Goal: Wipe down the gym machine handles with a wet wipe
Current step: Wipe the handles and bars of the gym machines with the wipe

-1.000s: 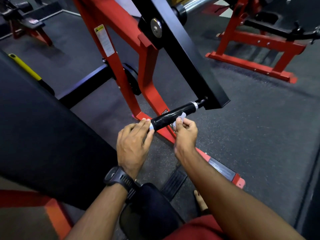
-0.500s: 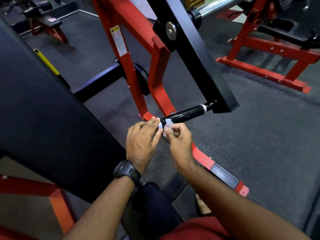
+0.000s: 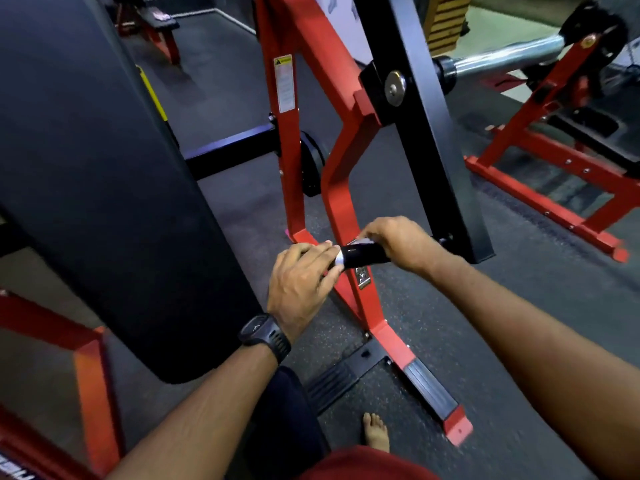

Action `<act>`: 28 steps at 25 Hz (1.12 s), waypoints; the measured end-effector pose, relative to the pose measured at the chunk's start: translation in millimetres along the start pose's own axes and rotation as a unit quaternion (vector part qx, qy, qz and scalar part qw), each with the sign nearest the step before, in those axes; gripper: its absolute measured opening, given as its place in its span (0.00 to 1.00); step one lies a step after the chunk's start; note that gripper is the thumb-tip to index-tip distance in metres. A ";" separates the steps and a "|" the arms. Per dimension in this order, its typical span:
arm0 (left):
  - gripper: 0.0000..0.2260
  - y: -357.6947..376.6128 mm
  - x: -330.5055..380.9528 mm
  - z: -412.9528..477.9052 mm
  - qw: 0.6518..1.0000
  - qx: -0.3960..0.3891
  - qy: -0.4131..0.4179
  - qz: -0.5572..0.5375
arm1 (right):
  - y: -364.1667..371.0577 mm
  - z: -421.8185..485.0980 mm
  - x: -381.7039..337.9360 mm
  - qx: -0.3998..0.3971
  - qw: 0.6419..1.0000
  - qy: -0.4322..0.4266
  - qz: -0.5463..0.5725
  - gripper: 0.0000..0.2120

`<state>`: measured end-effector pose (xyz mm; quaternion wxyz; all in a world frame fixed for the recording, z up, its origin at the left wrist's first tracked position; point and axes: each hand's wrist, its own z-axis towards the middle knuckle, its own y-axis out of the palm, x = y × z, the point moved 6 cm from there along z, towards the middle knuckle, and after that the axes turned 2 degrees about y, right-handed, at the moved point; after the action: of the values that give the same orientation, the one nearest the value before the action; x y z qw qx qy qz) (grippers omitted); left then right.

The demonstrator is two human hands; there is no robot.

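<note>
A black machine handle [image 3: 363, 255] sticks out from the foot of a black lever arm [image 3: 429, 133]. My right hand [image 3: 398, 242] is wrapped over the handle's far part, and a sliver of white wet wipe [image 3: 364, 241] shows under its fingers. My left hand [image 3: 301, 275], with a black watch on its wrist, touches the handle's silver near end with straight fingers. Most of the wipe is hidden beneath my right hand.
A large black back pad [image 3: 90, 174] fills the left side. The red machine frame [image 3: 311, 140] stands behind the handle, its foot running along the rubber floor. A chrome bar [image 3: 505, 58] and another red frame [image 3: 554, 188] lie to the right. A bare foot [image 3: 375, 434] rests below.
My right hand has slid with the wipe from the handle's near end up along it toward the lever arm. My left hand stays at the near end. The camera has moved closer.
</note>
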<state>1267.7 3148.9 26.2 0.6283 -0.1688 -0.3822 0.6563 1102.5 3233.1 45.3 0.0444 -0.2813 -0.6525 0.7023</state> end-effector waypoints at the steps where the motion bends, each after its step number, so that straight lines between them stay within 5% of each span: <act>1: 0.13 1.4 0.5 -0.4 1.000 0.002 -0.010 -0.010 | 0.6 1.4 4.9 0.001 1.000 0.020 0.014 0.10; 7: 0.13 14.4 2.0 5.9 0.995 0.012 0.101 -0.005 | 4.6 16.5 18.0 -0.052 0.998 0.018 -0.014 0.09; 12: 0.13 17.0 -8.8 2.0 0.993 0.022 0.114 -0.002 | 7.7 15.1 6.2 -0.032 0.997 -0.035 0.068 0.12; 18: 0.13 15.4 -8.2 2.5 0.992 0.030 0.123 0.005 | 10.9 28.1 -4.9 -0.080 0.994 -0.057 0.053 0.09; 21: 0.13 15.1 -7.0 1.3 0.993 0.030 0.115 -0.003 | 5.8 28.4 17.8 -0.110 0.994 -0.001 -0.014 0.12; 25: 0.13 17.2 -5.8 1.1 0.993 0.027 0.112 0.000 | 3.6 21.0 -3.0 -0.071 0.992 -0.050 0.096 0.11; 28: 0.13 13.3 -6.9 1.3 0.994 0.020 0.102 -0.011 | 4.1 17.5 38.2 -0.090 0.993 0.064 -0.035 0.11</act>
<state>1258.6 3143.1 15.7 0.6747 -0.2181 -0.3045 0.6360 1063.8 3233.4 28.4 0.0850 -0.3061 -0.7183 0.6190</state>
